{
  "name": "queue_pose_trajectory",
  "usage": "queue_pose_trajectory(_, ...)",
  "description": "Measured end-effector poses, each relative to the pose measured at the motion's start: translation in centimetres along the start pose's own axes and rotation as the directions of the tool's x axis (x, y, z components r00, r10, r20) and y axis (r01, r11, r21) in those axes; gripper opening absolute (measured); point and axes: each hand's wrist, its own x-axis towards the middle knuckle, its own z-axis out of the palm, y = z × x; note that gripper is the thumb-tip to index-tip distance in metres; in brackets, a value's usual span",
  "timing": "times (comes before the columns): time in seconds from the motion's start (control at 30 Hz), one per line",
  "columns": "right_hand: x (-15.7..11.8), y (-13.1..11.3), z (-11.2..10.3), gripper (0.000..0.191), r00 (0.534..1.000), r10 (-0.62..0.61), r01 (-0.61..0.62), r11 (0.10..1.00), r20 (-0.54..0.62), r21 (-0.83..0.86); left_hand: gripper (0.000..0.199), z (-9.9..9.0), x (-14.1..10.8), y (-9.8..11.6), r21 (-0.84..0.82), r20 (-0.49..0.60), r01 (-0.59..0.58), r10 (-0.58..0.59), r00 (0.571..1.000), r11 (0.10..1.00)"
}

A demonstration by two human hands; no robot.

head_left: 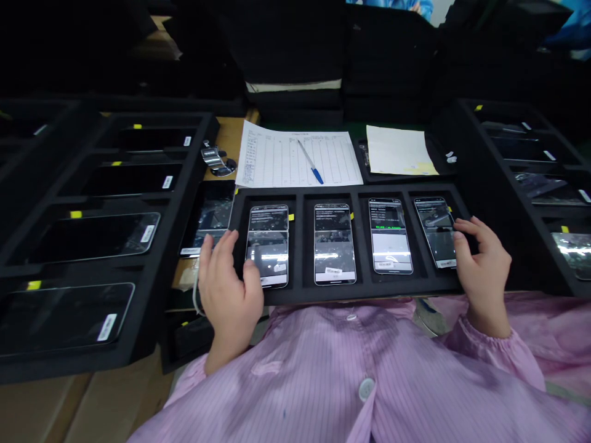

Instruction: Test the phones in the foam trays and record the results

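A black foam tray (pixel 300 246) lies before me with several lit phones in its slots. At its left end my left hand (pixel 231 286) rests, fingers stretched out and thumb at the edge of the leftmost phone (pixel 268 243). Beside that are a second phone (pixel 335 246) and a third phone (pixel 390 237), whose screen shows a line of green text. My right hand (pixel 482 264) is at the tray's right end, its fingers apart and near the right edge of the rightmost phone (pixel 436 231). Neither hand holds anything.
Behind the tray lie a printed form (pixel 272 160), a blue-capped pen (pixel 310 161) and a blank paper sheet (pixel 397 151). Larger trays of dark phones flank me: a left tray (pixel 152 295) and a right tray (pixel 489 178). Another phone (pixel 210 212) and a metal object (pixel 216 159) are at left.
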Motion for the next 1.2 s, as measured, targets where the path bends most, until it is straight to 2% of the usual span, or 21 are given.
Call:
queue_pose_trajectory(0.57,0.0,-0.1,-0.2,0.025,1.000,0.006,-0.006,1.000,0.004,-0.011,0.049,0.1,-0.3,-0.1,-0.001,0.012,-0.013,0.013,1.000,1.000)
queue_pose_trajectory(0.67,-0.2,0.1,-0.1,0.025,1.000,0.005,-0.005,1.000,-0.009,-0.012,0.047,-0.4,-0.2,0.0,-0.013,0.039,-0.008,0.008,0.999,1.000)
queue_pose_trajectory(0.77,-0.3,0.4,0.1,0.024,1.000,0.007,-0.007,1.000,-0.008,-0.012,0.044,-1.8,1.5,0.2,-0.036,0.149,-0.037,0.042,0.988,0.999)
queue_pose_trajectory(0.87,-0.3,0.6,0.3,0.024,1.000,0.004,-0.004,1.000,-0.016,0.003,0.044,-2.3,5.2,0.0,0.070,0.228,-0.134,0.115,0.967,0.988)
queue_pose_trajectory(0.97,-0.2,0.6,0.3,0.024,1.000,0.007,-0.007,1.000,-0.030,-0.002,0.046,-0.6,8.8,-0.8,0.202,0.333,-0.180,0.105,0.937,0.963)
queue_pose_trajectory(1.03,-0.4,0.0,0.3,0.024,0.999,-0.001,0.001,1.000,-0.050,-0.007,0.045,1.3,10.3,-1.6,0.198,0.412,-0.198,0.102,0.905,0.960)
queue_pose_trajectory(1.1,-0.8,-1.2,0.5,0.024,0.998,-0.034,0.036,0.998,-0.046,0.043,0.045,2.9,10.9,-2.1,0.174,0.438,-0.219,0.123,0.890,0.960)
queue_pose_trajectory(1.2,-1.8,-4.3,1.1,0.023,0.982,-0.169,0.148,0.967,0.090,0.207,0.046,3.9,11.2,-2.0,0.155,0.416,-0.247,0.163,0.894,0.957)
